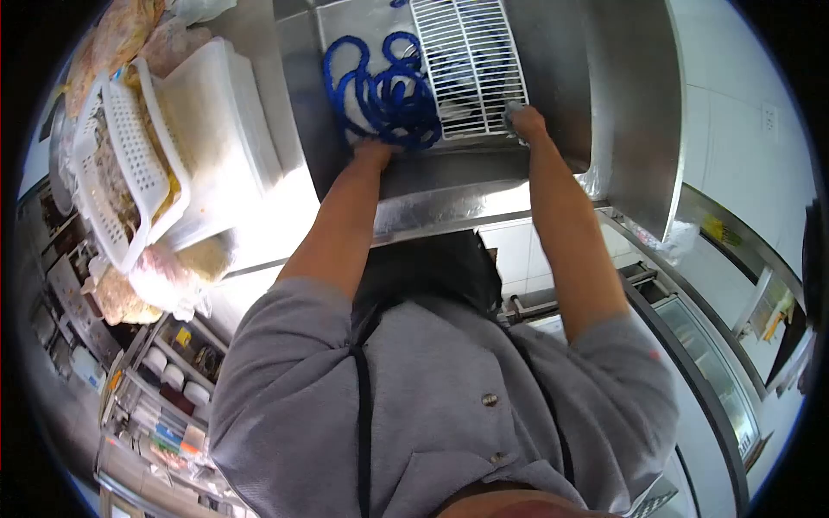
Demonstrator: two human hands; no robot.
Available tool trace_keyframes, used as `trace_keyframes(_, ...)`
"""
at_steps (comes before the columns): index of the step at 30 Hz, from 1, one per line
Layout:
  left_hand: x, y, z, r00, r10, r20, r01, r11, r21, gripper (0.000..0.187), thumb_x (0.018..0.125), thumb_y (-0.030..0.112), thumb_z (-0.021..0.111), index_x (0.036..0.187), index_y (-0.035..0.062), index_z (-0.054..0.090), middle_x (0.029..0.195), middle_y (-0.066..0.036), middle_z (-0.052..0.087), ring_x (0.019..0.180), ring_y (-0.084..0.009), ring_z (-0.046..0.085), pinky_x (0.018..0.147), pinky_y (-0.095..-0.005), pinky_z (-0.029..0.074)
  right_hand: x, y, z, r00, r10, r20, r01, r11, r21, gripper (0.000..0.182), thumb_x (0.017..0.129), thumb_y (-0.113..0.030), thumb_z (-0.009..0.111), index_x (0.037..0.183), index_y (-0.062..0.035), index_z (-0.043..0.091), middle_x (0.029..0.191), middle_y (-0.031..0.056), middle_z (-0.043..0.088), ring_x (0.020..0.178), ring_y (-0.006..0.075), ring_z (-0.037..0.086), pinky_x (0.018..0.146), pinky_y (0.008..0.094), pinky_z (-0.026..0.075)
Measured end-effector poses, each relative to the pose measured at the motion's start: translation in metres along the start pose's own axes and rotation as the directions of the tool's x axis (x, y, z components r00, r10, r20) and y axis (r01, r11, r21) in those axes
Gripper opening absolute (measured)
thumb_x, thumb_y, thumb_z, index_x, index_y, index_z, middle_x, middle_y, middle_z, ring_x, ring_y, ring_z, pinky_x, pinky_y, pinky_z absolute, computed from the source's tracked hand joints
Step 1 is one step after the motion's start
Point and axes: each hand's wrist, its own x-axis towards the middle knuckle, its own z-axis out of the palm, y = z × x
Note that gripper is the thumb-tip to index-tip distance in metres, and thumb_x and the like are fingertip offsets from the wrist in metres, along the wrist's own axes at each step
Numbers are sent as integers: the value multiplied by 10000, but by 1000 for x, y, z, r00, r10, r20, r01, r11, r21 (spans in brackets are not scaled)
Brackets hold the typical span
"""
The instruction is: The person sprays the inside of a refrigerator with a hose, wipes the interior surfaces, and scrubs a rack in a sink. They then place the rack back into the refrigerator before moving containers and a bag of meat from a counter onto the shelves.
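Note:
A white wire rack [471,65] stands tilted inside the metal sink [557,78]. My right hand [528,125] is at its lower right corner, closed around a small grey wad [513,112]; whether this is a scrubber or a cloth I cannot make out. Left of the rack, a coiled blue hose [371,91] lies on the sink floor. My left hand [373,151] reaches down at the hose's near edge. Its fingers are hidden, so its grip does not show.
Left of the sink, a white perforated basket [129,147] holds food scraps, beside a white plastic tub [207,129]. Plastic bags [168,276] sit near the counter's edge. A raised metal panel [639,112] borders the sink's right side.

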Motion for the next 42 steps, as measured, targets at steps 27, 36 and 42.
trace_keyframes(27, 114, 42, -128, 940, -130, -315, 11, 936, -353, 296, 842, 217, 521, 1023, 10, 630, 1088, -202, 596, 1041, -348, 569, 887, -427, 463, -159, -99, -121, 720, -173, -672, 149, 984, -94, 257, 754, -174, 564, 917, 14, 625, 996, 213, 547, 1003, 399, 522, 792, 444, 499)
trace_keyframes(36, 114, 63, -155, 798, -325, -507, 25, 859, -511, 183, 797, 83, 559, 919, -2, 666, 1002, -230, 625, 951, -354, 616, 814, -398, 516, -179, -112, -117, 719, -249, -648, 256, 963, -86, 264, 721, -131, 597, 934, 24, 608, 983, 202, 510, 986, 366, 514, 768, 444, 501)
trace_keyframes(42, 140, 73, -143, 824, -129, -552, 27, 982, -189, 219, 854, 121, 513, 1005, 26, 640, 1115, -193, 569, 984, -366, 589, 833, -373, 513, -174, -100, -107, 686, -291, -667, 302, 948, -103, 259, 698, -105, 628, 920, 25, 606, 966, 177, 501, 963, 353, 515, 736, 436, 511)
